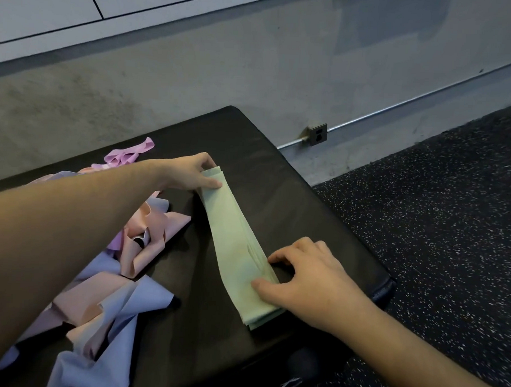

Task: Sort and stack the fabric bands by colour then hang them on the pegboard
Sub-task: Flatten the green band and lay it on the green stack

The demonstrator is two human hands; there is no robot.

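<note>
A flat stack of pale green fabric bands (235, 239) lies lengthwise on the black padded bench (250, 141). My left hand (195, 172) pinches the stack's far end, thumb on top and fingers curled behind the edge. My right hand (306, 274) holds the near end, its thumb pressed on top and its fingers curled at the right edge. A loose heap of pink bands (148, 233) and lavender-blue bands (122, 310) lies to the left, partly hidden by my left forearm. A brighter purple band (131, 155) sits crumpled at the far left.
The bench ends just right of the green stack, with speckled black rubber floor (435, 228) beyond. A grey concrete wall with a wall socket (317, 133) and a metal conduit runs behind. No pegboard is in view.
</note>
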